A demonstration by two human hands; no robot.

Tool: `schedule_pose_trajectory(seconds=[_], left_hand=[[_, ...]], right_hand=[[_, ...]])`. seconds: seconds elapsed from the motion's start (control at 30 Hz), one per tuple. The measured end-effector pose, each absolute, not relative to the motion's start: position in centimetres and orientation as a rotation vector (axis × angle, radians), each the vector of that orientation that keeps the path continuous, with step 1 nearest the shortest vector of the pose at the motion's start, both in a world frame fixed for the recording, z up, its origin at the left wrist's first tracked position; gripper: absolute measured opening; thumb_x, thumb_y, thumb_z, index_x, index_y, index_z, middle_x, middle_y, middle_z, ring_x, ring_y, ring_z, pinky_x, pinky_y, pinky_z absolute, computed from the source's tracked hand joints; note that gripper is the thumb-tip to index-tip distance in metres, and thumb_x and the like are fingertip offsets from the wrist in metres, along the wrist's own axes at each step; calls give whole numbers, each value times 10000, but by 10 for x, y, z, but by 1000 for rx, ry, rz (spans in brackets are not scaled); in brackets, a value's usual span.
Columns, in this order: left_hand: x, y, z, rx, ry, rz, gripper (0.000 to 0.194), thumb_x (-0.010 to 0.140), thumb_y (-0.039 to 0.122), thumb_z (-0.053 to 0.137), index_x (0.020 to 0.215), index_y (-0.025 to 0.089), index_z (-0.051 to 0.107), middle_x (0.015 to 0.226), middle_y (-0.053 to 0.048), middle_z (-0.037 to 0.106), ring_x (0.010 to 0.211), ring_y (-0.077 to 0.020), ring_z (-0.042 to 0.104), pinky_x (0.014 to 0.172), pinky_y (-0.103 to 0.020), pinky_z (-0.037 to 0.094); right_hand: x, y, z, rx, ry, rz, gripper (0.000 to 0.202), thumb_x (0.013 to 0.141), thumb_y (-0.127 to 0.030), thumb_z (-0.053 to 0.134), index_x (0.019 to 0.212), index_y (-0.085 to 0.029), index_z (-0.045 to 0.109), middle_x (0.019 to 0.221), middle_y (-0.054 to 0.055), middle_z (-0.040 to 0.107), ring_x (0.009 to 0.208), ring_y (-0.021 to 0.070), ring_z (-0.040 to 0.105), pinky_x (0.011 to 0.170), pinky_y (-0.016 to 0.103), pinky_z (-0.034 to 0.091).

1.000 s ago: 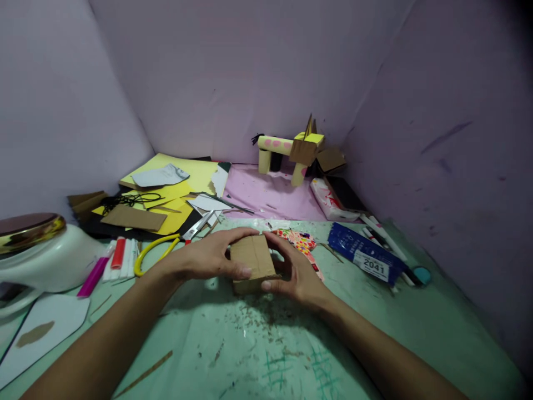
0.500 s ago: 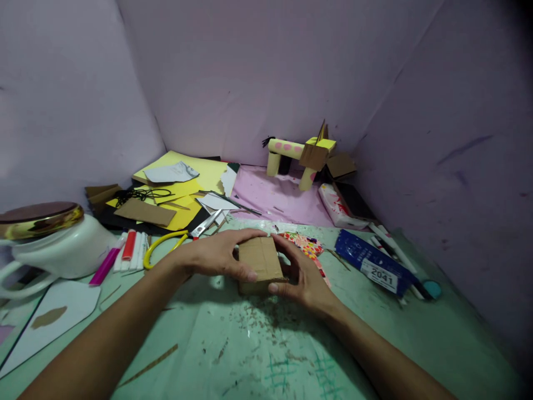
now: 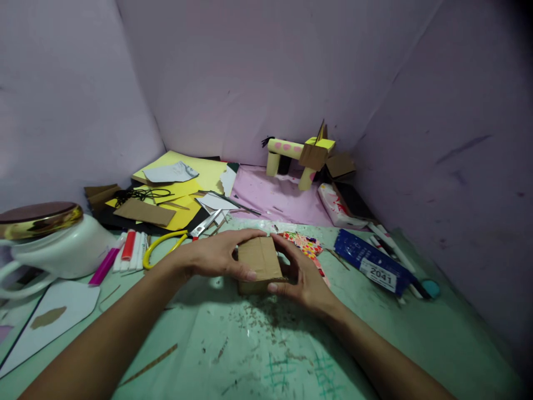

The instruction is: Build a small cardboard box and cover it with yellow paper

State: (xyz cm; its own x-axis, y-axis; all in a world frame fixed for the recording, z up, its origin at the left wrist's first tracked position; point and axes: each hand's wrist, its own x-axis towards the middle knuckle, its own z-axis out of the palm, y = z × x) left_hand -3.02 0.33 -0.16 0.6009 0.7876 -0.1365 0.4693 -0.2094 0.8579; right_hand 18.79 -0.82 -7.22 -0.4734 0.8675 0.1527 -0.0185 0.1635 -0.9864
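Note:
A small brown cardboard box (image 3: 260, 258) is between my two hands, low over the green table top, its upper face toward me. My left hand (image 3: 222, 256) is closed around its left side, thumb along the top near the front edge. On the opposite side my right hand (image 3: 306, 278) grips the box, with the thumb at the front right corner and the fingers behind. The far fingertips of both hands are partly hidden by the box. Behind my right hand lies a piece of floral patterned material (image 3: 306, 244), partly covered by it.
Yellow-handled scissors (image 3: 166, 244), glue sticks (image 3: 131, 250) and a white teapot-like vessel (image 3: 70, 250) are at left. Yellow paper (image 3: 187, 161) and cardboard lie behind. A spotted paper animal (image 3: 287, 147) stands at the back. A blue pouch (image 3: 370, 261) rests at right.

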Motion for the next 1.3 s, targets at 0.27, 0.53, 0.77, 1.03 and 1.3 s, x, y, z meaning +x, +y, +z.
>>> schedule_pose_trajectory(seconds=[0.27,0.53,0.77,1.03,1.3], left_hand=[[-40,7,-2,1782,914,382,739,701,342,699,1383,271,422,1409,-49,501,1252,-282,486,1012,-412,420],[-42,0,8,1874,1110,673,604,805,384,613,1361,234,431,1438,-86,455,1318,-250,416,1091,-421,327],[-2,-16,1,2095,1354,652,655,695,360,688,1280,157,475,1385,-145,463,1285,-302,416,1088,-470,327],[-20,-12,8,1961,1307,550,651,707,394,675,1294,201,470,1380,-121,483,1222,-306,480,1037,-486,377],[-18,-8,2,1371,991,748,907,652,486,730,1388,162,312,1389,-180,485,1256,-322,481,1021,-461,416]], right_hand=[[188,-8,-72,-796,-1647,1431,824,603,-323,817,1334,-262,443,1374,148,448,1269,378,449,946,547,468],[186,-8,-74,-862,-1678,1356,846,567,-291,828,1321,-262,447,1367,139,454,1253,361,469,976,572,447],[188,-9,-75,-886,-1786,1189,853,565,-284,839,1332,-284,465,1362,118,487,1264,387,455,979,588,444],[187,-11,-73,-801,-1739,1186,827,565,-228,822,1299,-307,448,1328,103,463,1251,357,450,955,543,491],[191,-12,-76,-682,-1738,694,799,699,-189,745,1356,-369,328,1375,75,378,1302,304,379,1014,474,451]])
